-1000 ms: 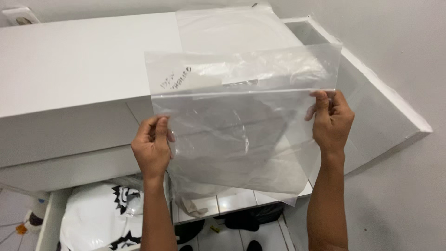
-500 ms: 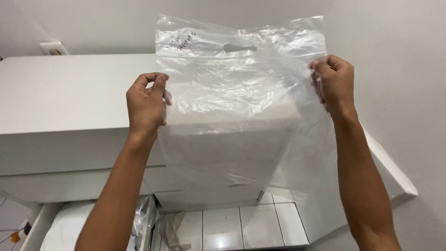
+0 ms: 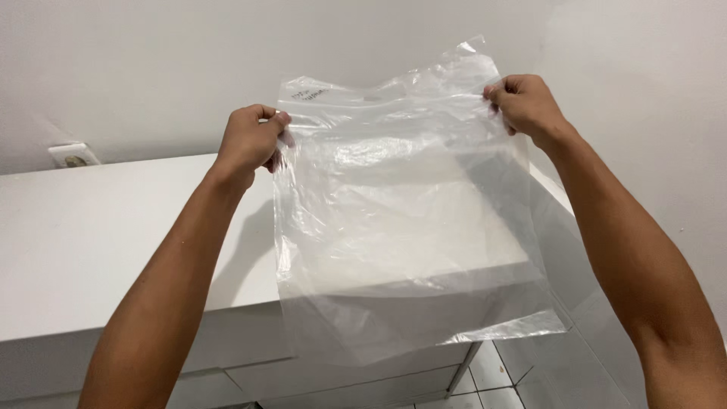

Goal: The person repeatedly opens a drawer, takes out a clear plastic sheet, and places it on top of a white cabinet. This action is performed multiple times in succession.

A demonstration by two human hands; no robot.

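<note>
Both hands (image 3: 250, 140) (image 3: 522, 102) have lifted the clear plastic bag (image 3: 401, 220) higher, arms stretched farther out over the white bench (image 3: 113, 235).

See-through plastic bag (image 3: 401, 227) with small dark writing near its top, white cabinet (image 3: 98, 242), pale grey wall (image 3: 151, 60), shiny white floor tiles (image 3: 492, 375)

both arms stretched forward and raised, left hand (image 3: 248, 142) and right hand (image 3: 524, 103) in pinching grip
</note>
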